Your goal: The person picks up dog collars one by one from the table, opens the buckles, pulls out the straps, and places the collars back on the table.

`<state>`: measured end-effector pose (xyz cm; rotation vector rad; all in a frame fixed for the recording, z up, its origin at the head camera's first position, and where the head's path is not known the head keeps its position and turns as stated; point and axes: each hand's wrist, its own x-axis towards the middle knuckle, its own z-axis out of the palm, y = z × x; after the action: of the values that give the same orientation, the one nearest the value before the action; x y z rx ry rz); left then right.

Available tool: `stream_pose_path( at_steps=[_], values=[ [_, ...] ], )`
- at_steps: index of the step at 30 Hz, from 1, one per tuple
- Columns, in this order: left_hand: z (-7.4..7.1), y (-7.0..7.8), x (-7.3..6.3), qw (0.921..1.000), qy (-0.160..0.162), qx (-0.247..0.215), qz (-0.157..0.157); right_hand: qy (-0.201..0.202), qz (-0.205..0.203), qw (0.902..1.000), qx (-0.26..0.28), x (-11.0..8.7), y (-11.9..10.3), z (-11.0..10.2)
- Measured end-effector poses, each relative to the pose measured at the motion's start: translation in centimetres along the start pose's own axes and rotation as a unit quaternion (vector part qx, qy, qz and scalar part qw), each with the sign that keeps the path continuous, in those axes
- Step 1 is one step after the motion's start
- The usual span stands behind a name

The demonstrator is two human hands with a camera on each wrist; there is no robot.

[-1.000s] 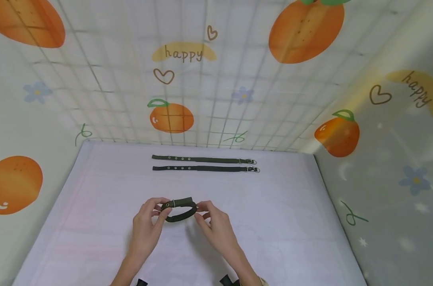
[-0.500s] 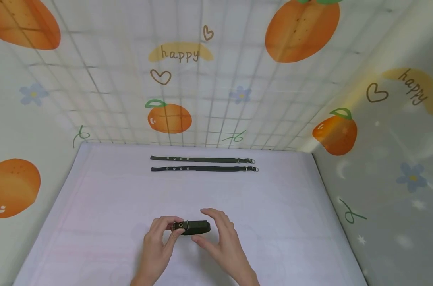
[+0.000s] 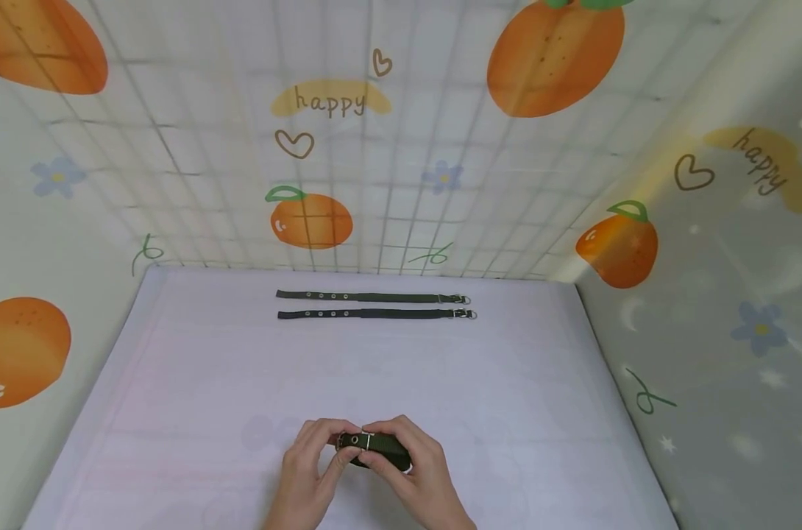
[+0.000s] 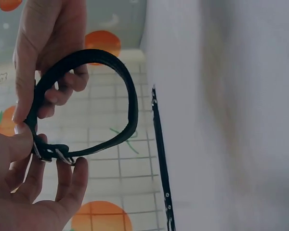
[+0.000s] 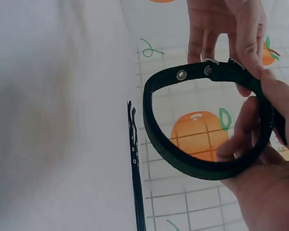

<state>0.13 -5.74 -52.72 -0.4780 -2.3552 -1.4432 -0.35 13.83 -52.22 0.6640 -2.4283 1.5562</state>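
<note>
A dark green collar, fastened into a loop, is held up low in the head view. My left hand pinches it near the metal buckle and the ring beside it. On the other side of a metal keeper, my right hand grips the strap between thumb and fingers. Both sets of fingertips almost meet at the front of the band. The right wrist view shows the collar's round loop and an eyelet in its strap.
Two more collars lie straight and parallel at the back of the white table: one dark green, one darker just in front. Their buckles point right. A printed curtain hangs behind and along both sides.
The collar has come closer to the body and slightly right, its band turned to face the head camera. My right hand let go of its end, opened, then gripped the band nearer the left hand.
</note>
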Motion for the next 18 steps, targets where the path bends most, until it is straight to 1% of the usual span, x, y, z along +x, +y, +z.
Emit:
stream_pose_path(
  at_steps=[2, 9, 11, 14, 16, 18],
  values=[
    [0.0, 0.2, 0.0, 1.0, -0.005, -0.002, 0.006, 0.007, 0.003, 1.0, -0.001, -0.1, -0.2, -0.1],
    [-0.1, 0.8, 0.2, 0.9997, -0.024, -0.009, 0.003, 0.027, -0.013, 0.9995, 0.004, -0.1, -0.7, -0.7],
    [-0.1, 1.0, 0.3, 0.9997, -0.022, -0.006, 0.01, 0.031, -0.019, 0.9993, 0.01, 0.0, -0.8, -1.0],
    [-0.1, 1.4, 0.4, 0.9999, -0.013, -0.003, 0.009, 0.038, -0.03, 0.9986, 0.02, 0.0, -0.9, -1.2],
    [0.0, 1.7, 0.5, 0.9999, -0.006, -0.015, -0.007, 0.045, -0.041, 0.9977, 0.03, 0.0, -0.9, -1.3],
    [0.0, 2.1, 0.7, 0.9981, 0.001, -0.049, -0.036, 0.049, -0.045, 0.9965, 0.049, 0.1, -1.1, -1.2]
  ],
)
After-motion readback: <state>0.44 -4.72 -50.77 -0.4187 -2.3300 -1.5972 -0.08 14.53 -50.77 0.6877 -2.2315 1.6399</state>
